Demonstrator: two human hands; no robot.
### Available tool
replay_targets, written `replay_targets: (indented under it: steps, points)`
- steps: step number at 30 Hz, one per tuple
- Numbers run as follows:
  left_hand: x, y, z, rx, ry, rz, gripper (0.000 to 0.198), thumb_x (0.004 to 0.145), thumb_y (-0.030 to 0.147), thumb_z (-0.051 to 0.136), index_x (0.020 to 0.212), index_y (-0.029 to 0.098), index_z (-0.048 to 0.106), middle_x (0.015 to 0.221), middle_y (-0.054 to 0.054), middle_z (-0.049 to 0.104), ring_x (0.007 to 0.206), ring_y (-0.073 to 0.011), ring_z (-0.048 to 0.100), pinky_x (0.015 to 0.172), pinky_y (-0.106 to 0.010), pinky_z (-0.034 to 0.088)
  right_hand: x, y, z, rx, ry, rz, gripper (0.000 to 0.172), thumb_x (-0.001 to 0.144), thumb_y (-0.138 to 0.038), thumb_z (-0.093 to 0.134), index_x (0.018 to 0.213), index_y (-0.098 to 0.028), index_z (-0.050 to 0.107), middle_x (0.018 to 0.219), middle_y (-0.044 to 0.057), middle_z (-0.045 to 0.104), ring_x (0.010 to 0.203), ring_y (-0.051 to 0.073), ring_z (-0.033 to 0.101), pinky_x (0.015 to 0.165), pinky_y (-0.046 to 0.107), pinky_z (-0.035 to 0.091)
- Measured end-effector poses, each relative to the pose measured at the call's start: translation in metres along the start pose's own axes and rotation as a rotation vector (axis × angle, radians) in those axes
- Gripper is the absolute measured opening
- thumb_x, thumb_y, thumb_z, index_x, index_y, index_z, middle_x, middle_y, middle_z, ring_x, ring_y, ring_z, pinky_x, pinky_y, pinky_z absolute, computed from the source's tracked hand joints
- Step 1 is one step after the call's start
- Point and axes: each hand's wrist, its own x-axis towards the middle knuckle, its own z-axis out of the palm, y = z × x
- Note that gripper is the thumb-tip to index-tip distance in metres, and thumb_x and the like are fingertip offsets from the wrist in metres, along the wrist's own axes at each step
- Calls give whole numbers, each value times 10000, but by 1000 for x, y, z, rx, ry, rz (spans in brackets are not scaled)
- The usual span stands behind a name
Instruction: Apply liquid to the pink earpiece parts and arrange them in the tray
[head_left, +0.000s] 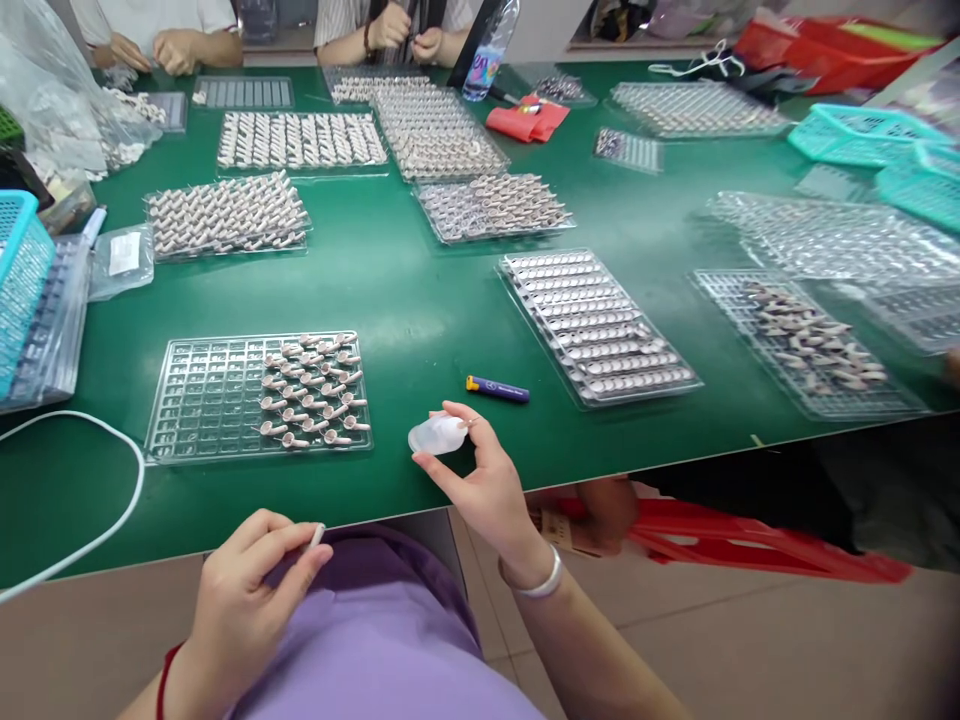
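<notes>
My right hand [480, 478] hovers at the near edge of the green table [420, 300], fingers pinched on a small translucent white plastic piece [437, 435]. Lower down, over my lap, my left hand [251, 585] is closed on a small white part [318, 535] between thumb and fingers. A clear compartment tray [202, 400] lies just left of my right hand, its right half filled with several small pinkish parts [315, 395]. A blue and yellow lighter-like item [497, 389] rests on the table beyond my right hand.
Several more clear trays [596, 325] of parts cover the table. Teal baskets stand at the far left [19, 280] and right [862, 135]. A white cable [112, 500] loops at the near left. Other people's hands [161, 48] work at the far edge near a bottle [491, 50].
</notes>
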Motion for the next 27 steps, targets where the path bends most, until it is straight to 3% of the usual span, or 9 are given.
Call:
replay_targets:
  steps: [3,7,12,17,27]
  points:
    - [30,-16,-9,97,60,65,126,871,195,651,979,225,708,838,9,647,701,-94,623,649,-191,508,1,1,1,7,-4,14,567,788,-424,716,1278,-236,502,1210,96,656,1102,278,608,1010,470,450]
    - [95,-52,-27,324,207,76,94,847,276,676,876,221,745,865,-8,682,750,-136,637,683,-240,509,1,4,3,19,-7,20,575,786,-442,709,1281,-241,498,1218,100,648,1118,290,597,1016,489,437]
    - [154,-87,-34,437,143,-7,201,867,285,572,857,212,760,860,-30,707,784,-178,652,726,-282,518,1,6,6,9,3,4,574,792,-460,695,1284,-240,497,1224,99,637,1121,286,597,1006,466,453]
    - [174,-103,-29,464,72,-24,243,852,279,526,851,210,760,863,-40,723,803,-191,658,761,-289,518,3,5,7,4,16,-18,554,794,-457,691,1270,-242,505,1206,94,648,1093,279,616,991,454,469]
    - [185,-113,-26,462,28,-66,192,814,301,571,828,230,749,879,-37,747,841,-212,673,820,-309,512,3,7,8,15,18,-33,548,800,-434,694,1272,-239,496,1190,89,653,1086,272,624,991,458,477]
